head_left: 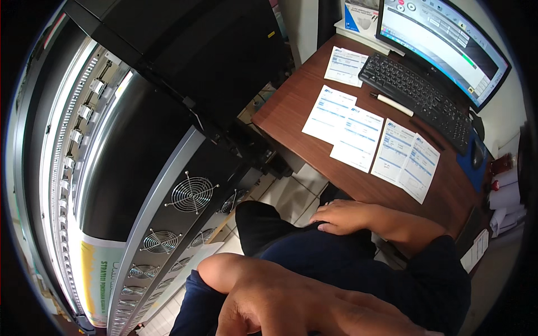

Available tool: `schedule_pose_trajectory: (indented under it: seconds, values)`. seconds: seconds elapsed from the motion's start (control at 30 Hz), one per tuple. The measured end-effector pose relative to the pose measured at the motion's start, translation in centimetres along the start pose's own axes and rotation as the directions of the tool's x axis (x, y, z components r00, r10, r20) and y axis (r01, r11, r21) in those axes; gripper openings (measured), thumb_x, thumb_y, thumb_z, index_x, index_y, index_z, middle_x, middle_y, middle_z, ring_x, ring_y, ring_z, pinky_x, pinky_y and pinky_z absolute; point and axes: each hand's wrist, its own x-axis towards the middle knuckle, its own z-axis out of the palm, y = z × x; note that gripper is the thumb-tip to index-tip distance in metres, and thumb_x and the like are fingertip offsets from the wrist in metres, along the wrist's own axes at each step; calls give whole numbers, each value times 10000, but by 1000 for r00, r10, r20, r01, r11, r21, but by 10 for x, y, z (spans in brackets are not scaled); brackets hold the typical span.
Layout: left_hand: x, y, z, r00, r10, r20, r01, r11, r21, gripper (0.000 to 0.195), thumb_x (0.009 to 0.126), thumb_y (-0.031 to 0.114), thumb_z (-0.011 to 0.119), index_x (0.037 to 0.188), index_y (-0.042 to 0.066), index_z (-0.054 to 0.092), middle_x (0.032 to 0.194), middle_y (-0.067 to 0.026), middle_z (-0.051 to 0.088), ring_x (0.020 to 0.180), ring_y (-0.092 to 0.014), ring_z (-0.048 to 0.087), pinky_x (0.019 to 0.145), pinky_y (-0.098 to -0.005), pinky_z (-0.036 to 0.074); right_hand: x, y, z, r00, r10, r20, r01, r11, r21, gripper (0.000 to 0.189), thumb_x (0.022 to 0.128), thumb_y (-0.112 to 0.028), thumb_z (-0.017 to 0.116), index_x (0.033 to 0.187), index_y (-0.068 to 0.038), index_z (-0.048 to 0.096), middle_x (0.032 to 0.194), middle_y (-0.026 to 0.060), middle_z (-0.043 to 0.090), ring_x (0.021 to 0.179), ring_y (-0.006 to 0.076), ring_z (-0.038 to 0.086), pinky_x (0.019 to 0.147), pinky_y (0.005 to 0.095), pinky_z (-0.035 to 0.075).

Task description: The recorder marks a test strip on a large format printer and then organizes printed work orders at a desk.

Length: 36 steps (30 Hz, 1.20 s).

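My right hand [340,216] rests on my lap below the wooden desk's edge, its thumb apart from the loosely bent fingers, with nothing visible in it. Large and close to the camera, my left hand [294,306] is raised before my dark blue shirt [336,260]. Its fingertips are cut off or hidden at the bottom, so what they touch cannot be seen. Several printed forms [363,136] bearing handwriting lie on the brown desk [290,113]. A white-barrelled pen or marker [395,105] lies between them and a black keyboard [416,96].
At left stands a large-format printer [138,168] with fan grilles [192,195] and a printed sheet [98,277] on it. A lit monitor [449,46] stands behind the keyboard. A black mouse [477,153] sits on a blue pad [466,170]. Rolled paper [504,199] is at far right.
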Motion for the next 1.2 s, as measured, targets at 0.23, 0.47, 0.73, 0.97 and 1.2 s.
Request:
schedule_pose_trajectory:
  seconds: [0.23, 0.47, 0.73, 0.97, 1.2]
  values:
    - [0, -17, -8, 981, 145, 132, -132, 986, -96, 476, 974, 464, 600, 1150, 49, 753, 1348, -574, 316, 1328, -680, 332, 1060, -704, 320, -2, -6, -1, 999, 47, 18, -47, 999, -13, 385, 1007, -269, 504, 1329, -65, 556, 1321, 179, 592, 1238, 387, 558, 1077, 466, 428]
    - [-8, -21, -7, 985, 136, 107, -120, 982, -146, 464, 979, 438, 598, 1176, 43, 741, 1365, -576, 287, 1316, -694, 331, 1055, -697, 327, 1, 1, 1, 999, 37, 25, -37, 999, 0, 392, 1013, -274, 507, 1352, -84, 557, 1324, 160, 587, 1219, 363, 557, 1086, 469, 407]
    - [9, 5, -30, 932, -183, 313, 268, 929, -254, 446, 976, 426, 605, 1148, 39, 746, 1366, -576, 286, 1302, -698, 345, 1044, -677, 355, 0, -4, -2, 997, 64, 45, -65, 998, 10, 393, 1010, -277, 516, 1352, -88, 557, 1326, 154, 590, 1235, 357, 547, 1092, 464, 400]
    - [-4, 34, -21, 867, -469, 169, 491, 861, -133, 449, 972, 431, 609, 1132, 36, 750, 1351, -559, 335, 1305, -689, 355, 1049, -644, 376, 0, 2, 4, 998, 59, 27, -60, 998, 8, 381, 1018, -270, 506, 1344, -78, 556, 1345, 147, 582, 1265, 356, 534, 1105, 461, 394]
    - [-5, 29, 36, 762, -280, -584, 338, 941, -10, 442, 964, 432, 617, 1120, 41, 755, 1364, -546, 343, 1304, -680, 366, 1066, -662, 339, -2, 3, 5, 999, 39, 29, -40, 999, 21, 377, 1032, -253, 486, 1350, -62, 550, 1364, 145, 573, 1297, 332, 521, 1116, 466, 385]
